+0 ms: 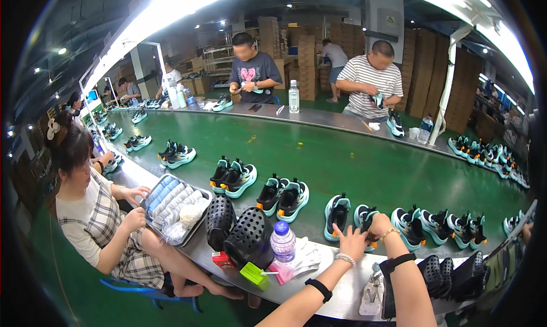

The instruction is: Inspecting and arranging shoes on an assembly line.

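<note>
Both my hands are at a black and light-blue sneaker [363,214] standing on the green belt. My left hand [351,242] has its fingers spread, at the near left side of that sneaker and close to another matching sneaker [337,213] on its left. Over the near right side of the same sneaker, my right hand [380,226] bends its fingers down against the upper; its fingertips are partly hidden. A further pair of sneakers [408,227] stands just right of my right hand.
More sneaker pairs [283,197] line the belt [296,150]. On the near ledge are black perforated clogs [250,238], a purple-capped bottle [282,242], white gloves [307,256] and a tray of white and blue bundles [176,204]. A co-worker [97,213] sits left; others work across.
</note>
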The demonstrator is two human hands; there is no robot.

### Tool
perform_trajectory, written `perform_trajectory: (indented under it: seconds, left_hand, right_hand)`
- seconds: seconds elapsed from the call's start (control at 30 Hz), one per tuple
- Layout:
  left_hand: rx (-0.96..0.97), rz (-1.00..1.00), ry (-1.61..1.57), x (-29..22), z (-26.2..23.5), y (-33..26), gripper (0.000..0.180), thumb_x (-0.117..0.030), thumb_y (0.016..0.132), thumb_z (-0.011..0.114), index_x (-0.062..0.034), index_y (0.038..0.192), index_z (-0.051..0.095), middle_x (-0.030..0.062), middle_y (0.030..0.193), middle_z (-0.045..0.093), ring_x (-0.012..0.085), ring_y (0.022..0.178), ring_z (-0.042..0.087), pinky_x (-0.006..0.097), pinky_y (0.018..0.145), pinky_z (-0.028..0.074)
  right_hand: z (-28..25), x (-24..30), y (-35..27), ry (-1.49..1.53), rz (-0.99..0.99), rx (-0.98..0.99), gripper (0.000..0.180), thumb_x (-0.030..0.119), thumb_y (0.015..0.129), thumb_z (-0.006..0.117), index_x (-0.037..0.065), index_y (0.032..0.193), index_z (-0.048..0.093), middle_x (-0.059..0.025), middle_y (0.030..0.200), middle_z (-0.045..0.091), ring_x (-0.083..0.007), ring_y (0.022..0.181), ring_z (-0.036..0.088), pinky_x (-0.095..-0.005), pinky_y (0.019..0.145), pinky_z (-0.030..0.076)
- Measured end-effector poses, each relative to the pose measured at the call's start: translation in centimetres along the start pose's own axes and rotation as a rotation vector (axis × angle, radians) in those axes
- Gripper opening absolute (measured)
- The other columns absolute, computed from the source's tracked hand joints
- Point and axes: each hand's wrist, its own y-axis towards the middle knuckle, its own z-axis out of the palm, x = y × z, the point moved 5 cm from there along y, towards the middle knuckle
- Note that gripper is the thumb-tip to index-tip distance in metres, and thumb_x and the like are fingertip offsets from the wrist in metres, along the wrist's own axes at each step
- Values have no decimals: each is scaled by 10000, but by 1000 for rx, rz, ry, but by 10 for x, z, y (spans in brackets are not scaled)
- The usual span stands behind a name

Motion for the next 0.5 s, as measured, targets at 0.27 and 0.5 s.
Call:
perform_trajectory:
  seconds: [0.27, 0.5]
  left_hand:
    - [0, -40, -26, -2, -6, -6, 401, -379, 716, 701, -242, 1087, 634, 4, 1221, 538, 259, 1271, 373, 758, 966, 19]
    - [-194, -121, -38, 16, -35, 29, 336, -96, 808, 515, -119, 1132, 603, 98, 1363, 426, 330, 1354, 232, 664, 1051, 58]
  right_hand:
    - [-4, 5, -8, -32, -108, -139, 192, 160, 691, 639, -16, 755, 682, -192, 717, 657, -317, 717, 660, -374, 709, 534]
    - [-106, -12, -198, 471, -570, -326, 238, 138, 829, 575, -1, 1020, 600, -168, 766, 653, -292, 703, 638, -333, 649, 490]
